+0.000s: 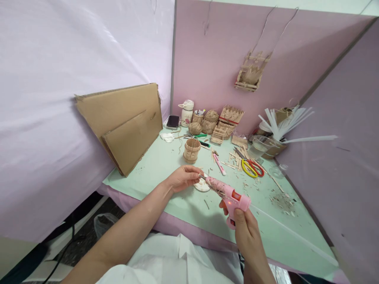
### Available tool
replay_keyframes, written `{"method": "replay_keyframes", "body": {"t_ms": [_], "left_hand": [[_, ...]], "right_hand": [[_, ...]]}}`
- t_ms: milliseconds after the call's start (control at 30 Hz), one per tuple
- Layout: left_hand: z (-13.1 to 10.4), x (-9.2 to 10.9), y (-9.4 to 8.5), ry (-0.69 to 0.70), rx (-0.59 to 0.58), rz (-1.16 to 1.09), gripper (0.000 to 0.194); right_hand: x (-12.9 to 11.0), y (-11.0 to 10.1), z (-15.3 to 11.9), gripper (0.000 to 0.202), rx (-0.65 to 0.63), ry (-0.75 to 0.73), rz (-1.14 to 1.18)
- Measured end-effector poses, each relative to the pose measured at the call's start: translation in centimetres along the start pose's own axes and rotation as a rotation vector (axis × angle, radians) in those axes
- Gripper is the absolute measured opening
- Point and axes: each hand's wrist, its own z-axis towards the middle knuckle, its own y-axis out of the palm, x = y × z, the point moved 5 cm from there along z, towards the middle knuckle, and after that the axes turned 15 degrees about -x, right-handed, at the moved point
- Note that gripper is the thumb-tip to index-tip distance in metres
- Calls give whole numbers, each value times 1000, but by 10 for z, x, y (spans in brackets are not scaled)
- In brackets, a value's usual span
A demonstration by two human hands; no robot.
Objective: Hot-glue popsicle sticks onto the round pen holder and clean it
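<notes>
My right hand (244,225) is wrapped round the handle of a pink hot glue gun (226,193), whose small light glows orange. Its nozzle points left, to the fingertips of my left hand (186,177). Those fingers are pinched together at the nozzle; whatever small piece they hold is too hidden to name. Under the nozzle a pale round disc (201,186) lies on the table, partly covered by my left hand and the gun. Just beyond my left hand stands a small round wooden-stick cup (192,150), upright.
On the green tabletop (284,236) lie scissors (252,167), a pink pen-like tool (219,163) and scattered wood scraps. Twine balls (194,128), a white bottle (186,113) and stick models (227,122) line the back. Cardboard (130,130) leans left; white glue sticks (278,126) stand right.
</notes>
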Motion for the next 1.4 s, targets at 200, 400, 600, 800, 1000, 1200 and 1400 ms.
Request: {"method": "replay_keyframes", "body": {"t_ms": [200,400,600,800,1000,1200,1400], "left_hand": [[0,0,0,-12,17,0,22],[0,1,1,-5,2,9,21],[-1,1,1,-7,12,9,21],[0,1,1,5,30,5,19],[-1,4,3,19,82,-18,21],[-1,5,-2,34,165,-40,21],[0,5,-8,70,206,-61,21]], "right_hand": [[0,1,0,51,-7,-1,5],[2,1,0,51,-10,19,6],[5,0,0,51,-13,22,16],[5,-1,-1,47,-14,38,-1],[2,-15,-4,46,-5,89,-93],[27,-76,4,43,131,135,-530],[87,-109,11,48,174,207,-962]]}}
